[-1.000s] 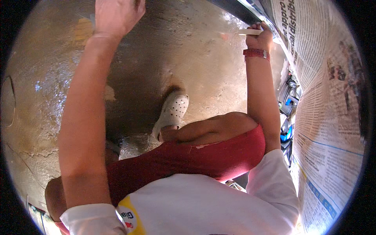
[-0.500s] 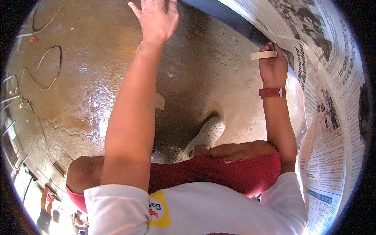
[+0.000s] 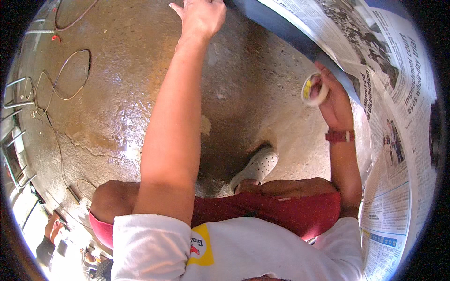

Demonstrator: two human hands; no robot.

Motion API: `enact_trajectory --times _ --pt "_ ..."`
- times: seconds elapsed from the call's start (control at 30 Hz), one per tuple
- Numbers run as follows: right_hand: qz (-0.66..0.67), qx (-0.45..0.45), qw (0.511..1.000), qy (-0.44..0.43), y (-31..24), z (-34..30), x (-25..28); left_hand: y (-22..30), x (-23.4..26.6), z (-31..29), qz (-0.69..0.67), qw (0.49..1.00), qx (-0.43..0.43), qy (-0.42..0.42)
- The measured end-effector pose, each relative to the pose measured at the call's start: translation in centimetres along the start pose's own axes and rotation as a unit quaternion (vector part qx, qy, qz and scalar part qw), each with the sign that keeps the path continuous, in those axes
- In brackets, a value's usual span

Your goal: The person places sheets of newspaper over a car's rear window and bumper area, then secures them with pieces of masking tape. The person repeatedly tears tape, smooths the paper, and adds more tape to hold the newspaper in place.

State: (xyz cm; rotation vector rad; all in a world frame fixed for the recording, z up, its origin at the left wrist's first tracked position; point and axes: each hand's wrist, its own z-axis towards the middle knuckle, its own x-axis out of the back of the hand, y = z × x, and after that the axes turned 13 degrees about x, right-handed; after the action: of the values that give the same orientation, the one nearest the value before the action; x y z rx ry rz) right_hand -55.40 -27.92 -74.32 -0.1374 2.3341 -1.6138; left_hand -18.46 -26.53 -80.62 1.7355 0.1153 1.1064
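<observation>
Since half a second back the right hand point(image 3: 335, 100) and its roll of tape point(image 3: 307, 89) have dropped lower in view, the roll has swung from edge-on to showing its face, and the left hand point(image 3: 204, 16) sits further right and higher; our camera view shifted a bit too. Right grip: fingers curled about the roll, apparently through its hole, a bit blurred. Left grip: thumb jutting out, fingertips cut by the top edge, so we can't tell if it pinches anything. The roll is beside the newspaper point(image 3: 389, 187) and the dark panel point(image 3: 281, 25), over the floor point(image 3: 243, 84). Risks as we judge them: a loose hook on the roll could let it slip off and land on that wet-looking floor, where damp and grit would spoil the stick; a hard tug on anything taped could crease or rip thin newsprint; the pale shoe point(image 3: 258, 166) could skid on the wet. Writing: small columns, bold headlines turned sideways and photos on the newspaper; a yellow label inside the roll, too blurred for us to read; a yellow patch point(image 3: 204, 253) on the white shirt point(image 3: 258, 243) with partial dark lettering and a red mark.
</observation>
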Motion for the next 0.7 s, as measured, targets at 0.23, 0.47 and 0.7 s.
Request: enact_trajectory --times 0.23,0.47,0.7 --pt "-0.267 0.052 0.916 -0.296 -11.4 -12.9 -4.4 -0.5 -2.4 -0.3 0.029 0.996 -0.025 0.086" --pt "-0.170 0.292 0.925 -0.173 -18.7 -20.2 -6.8 0.5 -4.2 -2.3 0.020 0.982 -0.017 0.189" --pt "-0.142 0.470 0.870 -0.047 -26.5 -18.6 -10.9 3.8 4.3 -10.9 -0.155 0.978 -0.135 -0.018"
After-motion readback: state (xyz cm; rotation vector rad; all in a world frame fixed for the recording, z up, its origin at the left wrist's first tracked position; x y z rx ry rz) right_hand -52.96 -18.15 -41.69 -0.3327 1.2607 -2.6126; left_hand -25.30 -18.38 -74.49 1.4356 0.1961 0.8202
